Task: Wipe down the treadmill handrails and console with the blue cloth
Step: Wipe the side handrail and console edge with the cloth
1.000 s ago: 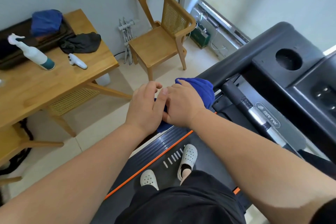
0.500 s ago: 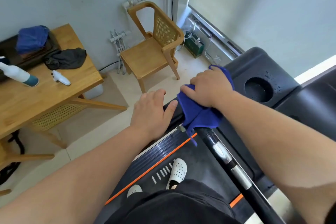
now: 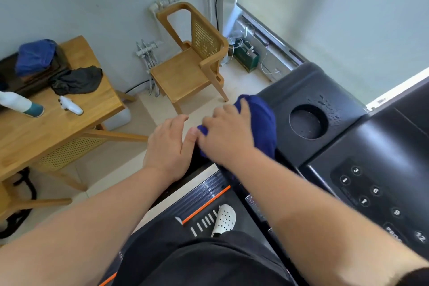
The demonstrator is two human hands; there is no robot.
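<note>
Stood on the treadmill belt (image 3: pixel 204 195), one white shoe (image 3: pixel 224 219) showing. Gripped the blue cloth (image 3: pixel 262 123) with the right hand (image 3: pixel 226 139), fingers curled over it, bunched on the top end of the left handrail (image 3: pixel 197 165) where it meets the console (image 3: pixel 376 141), just beside the round cup holder (image 3: pixel 307 122). Rested the left hand (image 3: pixel 167 146) on the same rail, fingers straight and released, grasping nothing, thumb tip touching the cloth's edge. Saw droplets on the console near the cup holder. Saw to the left a wooden desk (image 3: pixel 58 130) carrying a spray bottle (image 3: pixel 21 104) and a black rag (image 3: pixel 76 80), with a wooden chair (image 3: pixel 188 72) near the wall.
</note>
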